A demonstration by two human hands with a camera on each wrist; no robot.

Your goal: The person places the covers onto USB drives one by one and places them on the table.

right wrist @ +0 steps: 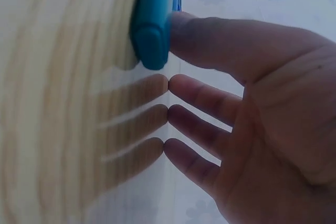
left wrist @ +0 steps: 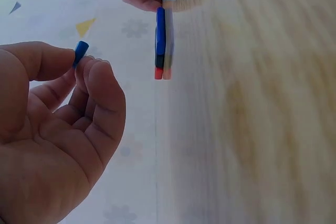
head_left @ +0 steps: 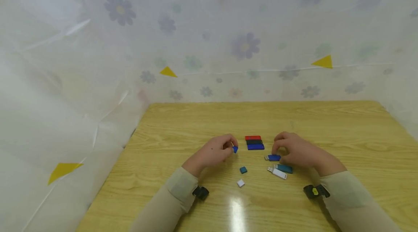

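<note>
My left hand (head_left: 213, 151) pinches a small blue cap (head_left: 235, 149) between thumb and fingertips, raised off the table in the left wrist view. Across from it, my right hand (head_left: 302, 152) holds a blue USB flash drive (head_left: 274, 158) by thumb and index finger, low at the tabletop, its metal plug facing left. Its other fingertips (right wrist: 178, 83) touch the table. Just nearer to me lie a teal USB flash drive (head_left: 285, 168) and a white one (head_left: 279, 174), both uncapped. A teal cap (head_left: 243, 170) and a white cap (head_left: 240, 183) lie between the forearms.
Red (head_left: 253, 137), black (head_left: 254, 141) and dark blue (head_left: 255, 146) flash drives lie in a close stack of rows between the hands, farther back. The wooden table (head_left: 183, 123) meets flower-patterned sheeting (head_left: 205, 43) at the back and sides.
</note>
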